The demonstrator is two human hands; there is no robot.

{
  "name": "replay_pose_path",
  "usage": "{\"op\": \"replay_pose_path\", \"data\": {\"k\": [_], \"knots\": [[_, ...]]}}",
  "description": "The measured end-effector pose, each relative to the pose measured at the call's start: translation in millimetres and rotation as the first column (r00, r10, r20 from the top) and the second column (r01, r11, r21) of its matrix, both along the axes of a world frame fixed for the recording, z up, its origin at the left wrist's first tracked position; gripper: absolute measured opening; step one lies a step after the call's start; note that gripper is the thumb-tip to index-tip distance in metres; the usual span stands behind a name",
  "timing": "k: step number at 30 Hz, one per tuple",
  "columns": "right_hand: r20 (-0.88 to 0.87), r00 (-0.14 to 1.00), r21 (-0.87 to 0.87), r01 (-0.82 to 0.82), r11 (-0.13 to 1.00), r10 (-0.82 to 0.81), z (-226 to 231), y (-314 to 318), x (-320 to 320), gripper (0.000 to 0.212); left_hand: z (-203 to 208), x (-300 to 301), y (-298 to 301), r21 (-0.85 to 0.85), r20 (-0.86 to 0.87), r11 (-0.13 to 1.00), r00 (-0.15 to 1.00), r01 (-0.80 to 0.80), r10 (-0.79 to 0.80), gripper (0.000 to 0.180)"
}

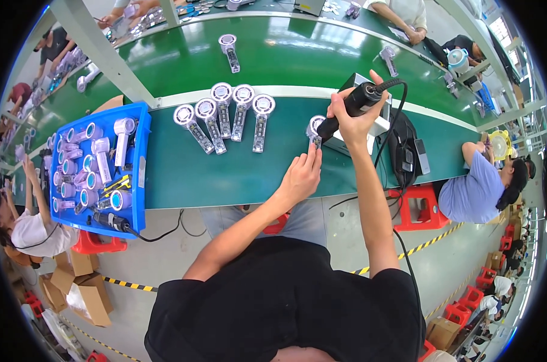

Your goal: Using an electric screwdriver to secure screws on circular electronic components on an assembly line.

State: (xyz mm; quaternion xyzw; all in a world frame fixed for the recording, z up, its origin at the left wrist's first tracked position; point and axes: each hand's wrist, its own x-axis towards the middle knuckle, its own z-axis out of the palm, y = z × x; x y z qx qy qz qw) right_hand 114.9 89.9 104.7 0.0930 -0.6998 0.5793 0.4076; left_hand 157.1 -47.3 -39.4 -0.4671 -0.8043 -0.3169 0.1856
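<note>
A black electric screwdriver (362,99) with a cable is gripped in my right hand (353,123), tilted so its tip points down at a small handheld fan (314,125). That fan has a round purple-white head and lies at the right of the green bench. My left hand (302,175) holds its handle end, fingertips pressed on it near the driver's tip. Whether the tip touches a screw is hidden. To the left, several similar handheld fans (223,114) lie in a fanned-out group, with circuit parts showing in their opened handles.
A blue bin (142,175) at the left holds more fans and another black screwdriver (111,221). Behind my right hand stands a white box-like device (379,125), with a black bag (404,148) beside it. Beyond a white rail, a green conveyor (297,57) carries scattered fans. Co-workers sit on both sides.
</note>
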Motion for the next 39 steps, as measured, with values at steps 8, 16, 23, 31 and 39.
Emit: {"op": "replay_pose_path", "data": {"k": [8,16,23,31,39], "knots": [[-0.028,0.999,-0.076,-0.023,0.997,0.021,-5.6,-5.1,-5.5,0.077,-0.9,-1.3,-0.9,0.006,0.004,1.000,1.000,0.002,-0.002,0.058],[-0.065,0.998,0.030,-0.022,0.999,0.024,-24.8,-3.1,-9.0,0.070,0.2,-2.8,-2.4,-0.029,0.019,0.999,1.000,0.012,-0.012,0.060],[-0.057,0.998,0.056,-0.023,0.998,0.026,-26.8,-8.7,-7.9,0.068,10.2,-1.5,-5.5,0.000,0.114,0.998,0.991,0.069,-0.068,0.063],[-0.083,0.993,-0.066,0.083,0.994,-0.088,8.0,8.1,20.8,0.075,16.9,-19.4,-14.9,0.019,0.119,0.992,0.985,0.124,-0.125,0.061],[-0.032,0.981,0.002,0.191,0.982,-0.190,41.2,54.4,42.0,0.075,11.0,-20.4,0.5,0.049,0.057,0.997,0.996,0.061,-0.064,0.051]]}}
